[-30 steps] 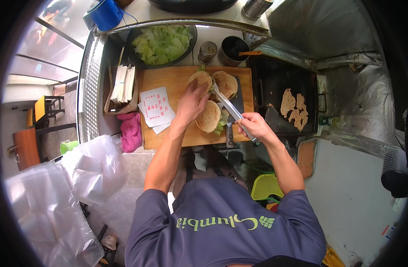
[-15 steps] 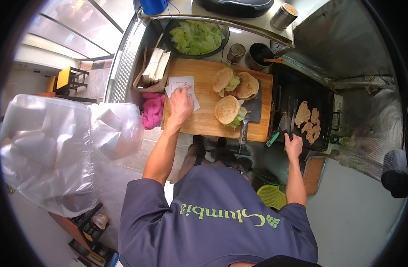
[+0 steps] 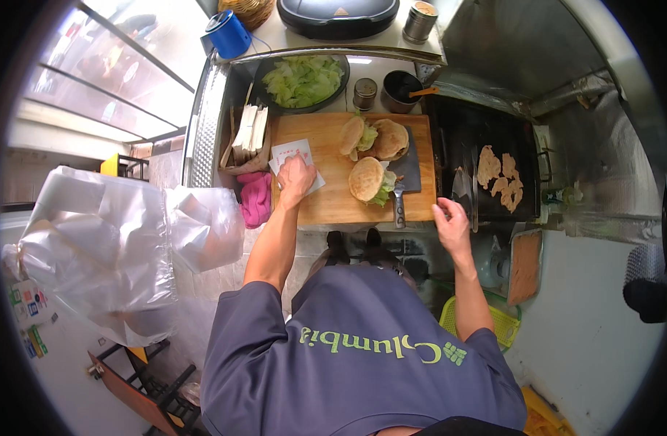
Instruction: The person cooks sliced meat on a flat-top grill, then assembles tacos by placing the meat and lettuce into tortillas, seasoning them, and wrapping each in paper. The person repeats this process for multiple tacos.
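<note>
1. Since half a second ago, the right hand [image 3: 452, 227] has pulled back from the griddle's edge to hover off the wooden cutting board's [image 3: 333, 207] near right corner, while the left hand [image 3: 295, 176] has stayed pressed on the paper wrappers [image 3: 290, 151].
2. Left hand lies palm-down, fingers curled over the small stack of white wrappers with red print, at the board's left edge toward the far corner; it touches them, but whether it grips a sheet cannot be told.
3. Right hand is loosely open, fingers spread, holding nothing, just beside the handle of a broad cleaver [image 3: 404, 174].
4. Cleaver lies flat on the board's right side, blade toward the far edge, handle toward the person.
5. Three filled buns sit mid-board: two [image 3: 373, 138] near the far edge, one [image 3: 370, 180] closer in, each golden-brown with pale green lettuce showing at the seam.
6. Past the board's far edge stand a dark bowl of shredded lettuce [image 3: 304, 80], a metal shaker [image 3: 364, 93] and a dark pot [image 3: 402, 86].
7. Right of the board, a black griddle [image 3: 464, 138] carries pale pieces of meat [image 3: 500, 174].
8. Pink cloth [image 3: 255, 198] hangs off the board's left edge.
</note>
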Tool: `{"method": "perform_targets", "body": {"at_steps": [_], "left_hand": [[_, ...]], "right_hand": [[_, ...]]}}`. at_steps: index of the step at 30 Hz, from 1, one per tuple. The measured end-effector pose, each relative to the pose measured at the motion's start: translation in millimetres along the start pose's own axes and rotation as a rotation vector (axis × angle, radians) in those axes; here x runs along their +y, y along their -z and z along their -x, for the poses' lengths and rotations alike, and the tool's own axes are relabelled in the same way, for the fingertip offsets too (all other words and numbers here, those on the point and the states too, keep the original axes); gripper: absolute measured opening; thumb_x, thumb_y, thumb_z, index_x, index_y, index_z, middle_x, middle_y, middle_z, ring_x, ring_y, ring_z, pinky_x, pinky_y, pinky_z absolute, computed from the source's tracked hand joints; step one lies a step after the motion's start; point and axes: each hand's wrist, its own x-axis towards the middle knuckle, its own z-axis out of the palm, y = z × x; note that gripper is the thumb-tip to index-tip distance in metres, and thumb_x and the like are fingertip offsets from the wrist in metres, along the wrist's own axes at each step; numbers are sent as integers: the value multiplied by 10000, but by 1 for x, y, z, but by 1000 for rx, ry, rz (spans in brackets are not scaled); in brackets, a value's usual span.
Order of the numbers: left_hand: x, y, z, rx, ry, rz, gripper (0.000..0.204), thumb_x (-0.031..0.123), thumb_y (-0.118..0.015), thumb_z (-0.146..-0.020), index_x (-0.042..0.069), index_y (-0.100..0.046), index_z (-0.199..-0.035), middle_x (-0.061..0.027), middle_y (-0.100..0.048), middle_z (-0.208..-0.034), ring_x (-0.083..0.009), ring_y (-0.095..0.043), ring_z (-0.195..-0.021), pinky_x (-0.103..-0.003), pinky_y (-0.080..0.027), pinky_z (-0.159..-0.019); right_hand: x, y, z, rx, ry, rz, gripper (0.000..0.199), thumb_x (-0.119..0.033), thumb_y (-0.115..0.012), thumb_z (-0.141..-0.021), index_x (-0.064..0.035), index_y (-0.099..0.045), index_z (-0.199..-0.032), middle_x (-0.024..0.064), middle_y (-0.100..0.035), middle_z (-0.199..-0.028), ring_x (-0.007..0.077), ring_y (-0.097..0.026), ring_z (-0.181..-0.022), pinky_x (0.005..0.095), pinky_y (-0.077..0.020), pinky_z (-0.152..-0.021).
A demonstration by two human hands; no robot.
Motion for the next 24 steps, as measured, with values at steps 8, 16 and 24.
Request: {"method": "perform_targets", "body": {"at_steps": [8,16,24], "left_hand": [[11,4,-6,-206,60,-42,507,247,-616,-797,-39,-636,-1215,-321,-654,-1115,-464,-658,-1013,-481,-538,-901],[-4,29,5,-153,55,213,316,253,-631,-840,-10,-700,-1003,-234,-702,-902,-390,-693,-869,-419,-557,-816],[46,87,82,-313,56,1259,142,123,-647,-970,13,-675,-884,-22,-667,-824,-97,-632,-760,-262,-546,-752]], "right_hand": [[-72,-63,15,-225,96,-182,290,-230,-673,-924,20,-686,-1071,178,-691,-928,295,-690,-837,366,-542,-743],[-92,-79,25,-343,180,-212,304,-212,-650,-951,41,-673,-1116,158,-711,-955,227,-690,-871,333,-532,-766],[-137,-112,10,-62,224,-349,320,-229,-652,-947,42,-683,-1115,142,-731,-913,215,-699,-828,327,-543,-745]]}}
